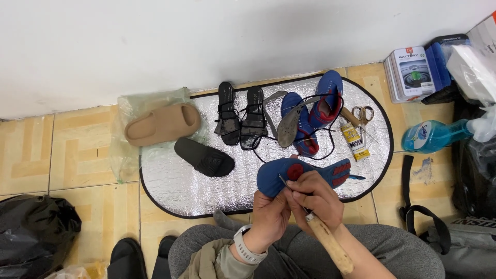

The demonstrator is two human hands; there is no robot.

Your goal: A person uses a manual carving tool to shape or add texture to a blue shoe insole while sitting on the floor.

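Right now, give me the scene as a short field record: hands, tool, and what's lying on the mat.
left hand: grips the blue shoe from below, wristwatch on the wrist
right hand: holds an awl by its wooden handle, metal tip at the shoe's heel
mat: silver, on the tiled floor by the wall
on mat: black slide, black sandals, other blue shoe parts, scissors, glue tube
left of mat: tan slide on clear plastic
right of mat: spray bottle, boxes
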